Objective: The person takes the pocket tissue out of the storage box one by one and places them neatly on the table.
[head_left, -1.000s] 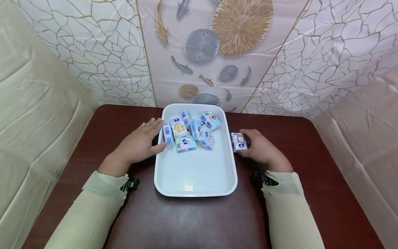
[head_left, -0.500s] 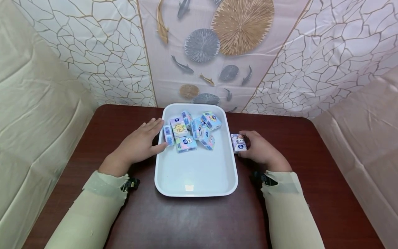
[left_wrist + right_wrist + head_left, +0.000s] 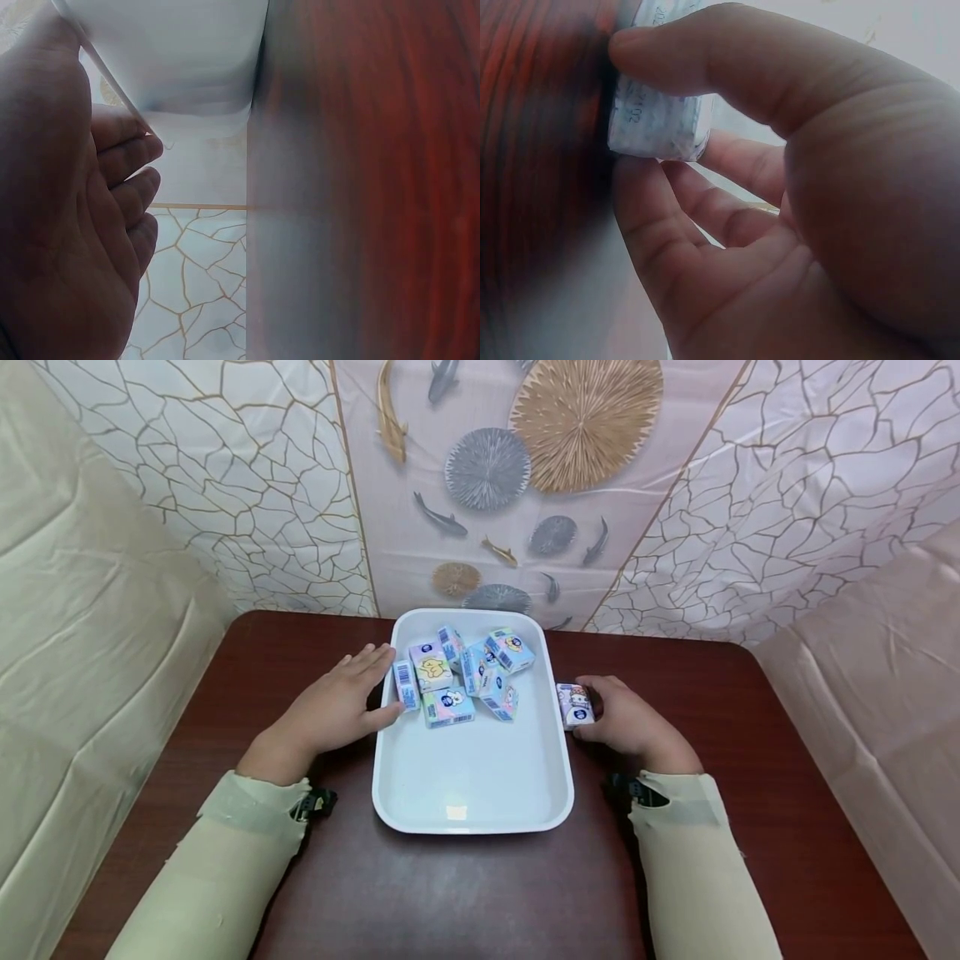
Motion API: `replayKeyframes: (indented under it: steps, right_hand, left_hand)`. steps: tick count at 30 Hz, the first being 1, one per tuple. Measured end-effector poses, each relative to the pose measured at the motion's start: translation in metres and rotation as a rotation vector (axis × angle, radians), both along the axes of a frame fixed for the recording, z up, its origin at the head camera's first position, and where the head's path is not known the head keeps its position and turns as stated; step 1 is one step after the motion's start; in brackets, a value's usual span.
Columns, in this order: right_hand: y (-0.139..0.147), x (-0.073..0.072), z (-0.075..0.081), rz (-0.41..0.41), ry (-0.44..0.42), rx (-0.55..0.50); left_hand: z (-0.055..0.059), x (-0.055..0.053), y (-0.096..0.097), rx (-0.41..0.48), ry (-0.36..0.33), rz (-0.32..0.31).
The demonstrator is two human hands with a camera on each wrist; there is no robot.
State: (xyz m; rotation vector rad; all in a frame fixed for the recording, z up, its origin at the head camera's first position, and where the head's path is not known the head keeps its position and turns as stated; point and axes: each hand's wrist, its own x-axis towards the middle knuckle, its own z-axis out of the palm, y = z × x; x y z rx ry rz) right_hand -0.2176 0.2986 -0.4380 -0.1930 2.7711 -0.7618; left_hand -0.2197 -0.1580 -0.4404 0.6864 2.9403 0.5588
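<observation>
In the head view a white tray [image 3: 472,777] lies on the dark wooden table. Several small pastel tissue packs [image 3: 448,706] are heaped in its far half, some leaning on others. My left hand [image 3: 326,710] rests at the tray's left rim, fingers extended and thumb over the edge. The left wrist view has the fingers [image 3: 131,161] beside the tray's outer wall. Just outside the right rim, my right hand [image 3: 630,718] holds a purple-and-white tissue pack [image 3: 574,705] between thumb and fingers. Seen from the right wrist, this pack [image 3: 656,124] sits close to the tabletop.
The reddish-brown table [image 3: 765,827] extends to both sides of the tray and in front of it. Behind it hangs a patterned cloth [image 3: 480,552] with fish and round leaf motifs. Beige cloth walls [image 3: 97,635] stand at the left and right.
The tissue pack in my right hand has shifted very slightly toward the tray and toward me. My left hand, the tray and the packs in it look unmoved.
</observation>
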Motion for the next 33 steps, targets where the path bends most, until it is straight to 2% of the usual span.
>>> replayKeyframes:
  steps: [15,33]
  right_hand:
    - [-0.0001,-0.003,-0.0041,-0.004,0.002,0.007]
    - [0.0021,-0.0021,-0.0027,0.008,-0.028,-0.012]
  left_hand:
    - [0.0031,0.0004,0.0005,0.003,-0.001,-0.002]
    - [-0.0006,-0.0003,-0.0005,0.016,-0.006,0.0]
